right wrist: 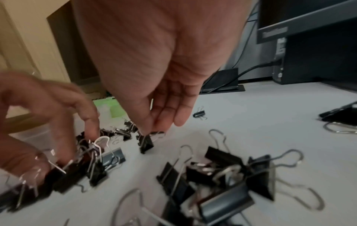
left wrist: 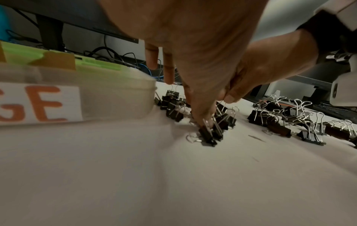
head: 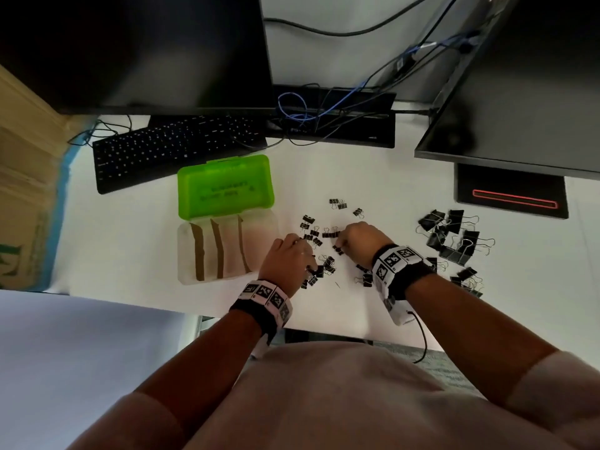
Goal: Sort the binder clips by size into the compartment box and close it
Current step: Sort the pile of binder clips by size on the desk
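Observation:
The compartment box lies open, its green lid (head: 225,185) folded back and its clear base (head: 185,254) split by brown card dividers. Small black binder clips (head: 328,234) are scattered right of it, and large clips (head: 451,238) are heaped further right. My left hand (head: 306,256) reaches down into the small clips; its fingertips (left wrist: 201,120) pinch one small clip (left wrist: 207,136) that rests on the desk. My right hand (head: 341,245) pinches the wire handle of another small clip (right wrist: 145,143), which stands on the desk.
A black keyboard (head: 168,151) lies behind the box under a monitor (head: 136,50). Tangled cables (head: 308,112) run along the back. A second monitor (head: 526,92) and its base (head: 509,196) stand at the right. The desk's near edge (head: 324,332) is just behind my wrists.

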The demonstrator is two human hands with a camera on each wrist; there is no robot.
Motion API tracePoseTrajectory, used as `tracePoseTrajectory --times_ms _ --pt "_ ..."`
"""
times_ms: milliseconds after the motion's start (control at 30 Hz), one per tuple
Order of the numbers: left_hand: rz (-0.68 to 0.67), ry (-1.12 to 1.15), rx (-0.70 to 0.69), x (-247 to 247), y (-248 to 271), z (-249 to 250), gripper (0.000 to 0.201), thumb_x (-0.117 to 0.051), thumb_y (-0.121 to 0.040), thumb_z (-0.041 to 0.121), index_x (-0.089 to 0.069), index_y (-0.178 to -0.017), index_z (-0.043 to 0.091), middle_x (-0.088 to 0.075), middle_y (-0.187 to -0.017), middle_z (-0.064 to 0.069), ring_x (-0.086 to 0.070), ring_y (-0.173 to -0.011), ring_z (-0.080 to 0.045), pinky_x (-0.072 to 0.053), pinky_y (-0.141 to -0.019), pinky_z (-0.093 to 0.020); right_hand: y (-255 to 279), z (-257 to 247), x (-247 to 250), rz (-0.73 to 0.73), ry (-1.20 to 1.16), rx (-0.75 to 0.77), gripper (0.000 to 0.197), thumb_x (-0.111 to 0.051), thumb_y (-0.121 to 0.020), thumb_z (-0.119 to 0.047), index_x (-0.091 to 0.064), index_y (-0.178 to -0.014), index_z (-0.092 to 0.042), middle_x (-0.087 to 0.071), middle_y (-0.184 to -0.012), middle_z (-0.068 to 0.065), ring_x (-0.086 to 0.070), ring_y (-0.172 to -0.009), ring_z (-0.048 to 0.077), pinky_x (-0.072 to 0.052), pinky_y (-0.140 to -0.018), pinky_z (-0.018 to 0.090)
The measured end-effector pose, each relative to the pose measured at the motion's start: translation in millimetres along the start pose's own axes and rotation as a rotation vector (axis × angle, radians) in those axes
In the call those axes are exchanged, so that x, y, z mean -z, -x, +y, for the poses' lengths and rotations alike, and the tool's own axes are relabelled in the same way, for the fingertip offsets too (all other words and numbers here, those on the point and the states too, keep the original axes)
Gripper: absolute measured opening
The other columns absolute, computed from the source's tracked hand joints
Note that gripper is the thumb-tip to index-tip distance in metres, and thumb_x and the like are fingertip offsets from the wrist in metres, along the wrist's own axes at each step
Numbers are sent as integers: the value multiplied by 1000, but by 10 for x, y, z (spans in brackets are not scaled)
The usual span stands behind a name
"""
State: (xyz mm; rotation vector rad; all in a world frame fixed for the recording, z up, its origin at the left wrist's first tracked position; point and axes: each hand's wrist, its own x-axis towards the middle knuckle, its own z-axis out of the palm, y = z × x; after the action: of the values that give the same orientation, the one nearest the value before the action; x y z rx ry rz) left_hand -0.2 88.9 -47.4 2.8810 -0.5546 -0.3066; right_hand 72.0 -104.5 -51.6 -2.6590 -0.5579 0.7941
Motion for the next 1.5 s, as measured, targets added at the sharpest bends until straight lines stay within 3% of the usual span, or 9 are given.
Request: tracePoseTrajectory --times_ms 167,433,633,733,900,1067,1167,1300,1500 --pt "45 56 -34 5 -106 56 9 -71 -75 35 -72 -77 27 -65 -100 10 -53 -105 -22 -40 -80 -37 189 135 55 35 -81 18 26 -51 -88 -8 -69 -101 -22 -66 -106 2 -61 -99 23 -49 -86 34" --pt "51 388 60 187 -436 291 11 -53 -93 23 -58 -94 13 -66 -93 -3 -57 -88 -22 -43 -77 -35 503 508 266 342 -353 -87 22 -55 -85 -7 -70 -95 -18 -68 -93 6 -62 -82 19 -50 -80 28" --pt "-47 522 107 62 -709 658 4 -57 -88 5 -57 -90 8 -62 -91 -9 -59 -82 -24 -50 -73 -37 655 752 243 338 -294 -252 19 -54 -87 -8 -70 -97 -12 -67 -87 4 -56 -77 14 -47 -78 25" --pt "-111 478 120 -59 -782 767 16 -53 -84 -4 -57 -94 8 -60 -95 -10 -60 -86 -27 -51 -76 -38 631 775 152 282 -238 -292 21 -51 -88 -10 -70 -97 -13 -68 -100 8 -63 -91 22 -51 -86 33" --pt "-195 455 99 -117 -763 766 52 -49 -85 -7 -42 -130 19 -60 -117 -7 -60 -100 -22 -52 -87 -39 563 745 98 219 -169 -258 19 -52 -88 -11 -67 -100 -12 -59 -108 11 -58 -101 26 -49 -89 37" --pt "-75 524 169 12 -574 449 69 -46 -84 -10 -30 -141 24 -55 -126 -4 -55 -106 -18 -46 -95 -35 490 720 116 219 -178 -217 19 -51 -89 -11 -66 -102 -13 -58 -107 8 -58 -99 25 -48 -89 35" --pt "-2 301 226 126 -433 249 60 -56 -87 9 -30 -140 21 -55 -126 -1 -50 -112 -22 -41 -95 -37 442 655 110 137 -154 -177 21 -49 -90 -13 -65 -103 -15 -61 -111 8 -58 -103 25 -47 -90 33" --pt "-75 96 214 196 -225 55 57 -66 -79 42 -43 -128 23 -56 -120 3 -48 -110 -22 -39 -91 -35 416 534 202 24 24 -201 25 -45 -90 -22 -63 -107 -22 -62 -115 6 -60 -101 27 -49 -84 36" --pt "-185 -54 87 69 53 80 52 -72 -67 50 -53 -110 28 -56 -111 9 -43 -109 -16 -33 -86 -30 267 158 186 121 230 69 25 -48 -91 -19 -62 -112 -16 -62 -113 7 -55 -105 26 -43 -88 35"
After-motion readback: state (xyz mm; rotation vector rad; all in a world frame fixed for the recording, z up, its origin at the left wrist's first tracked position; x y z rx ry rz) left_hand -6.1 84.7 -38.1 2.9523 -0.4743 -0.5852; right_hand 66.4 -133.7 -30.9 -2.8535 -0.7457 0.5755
